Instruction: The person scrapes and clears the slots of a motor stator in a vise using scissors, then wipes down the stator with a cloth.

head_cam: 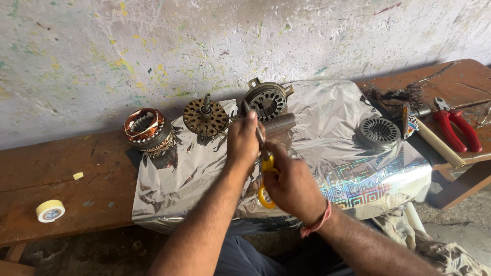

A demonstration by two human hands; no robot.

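Two bare forearms reach over a wooden surface draped with crinkled silver foil. Right hand, a red thread at the wrist, is closed around yellow-handled scissors held above the foil; left hand pinches their blades near the tip. Behind lie a copper-wound stator, a rotor, a round motor housing and a bare stator core. Red-handled pliers rest at right, a tape roll at left.
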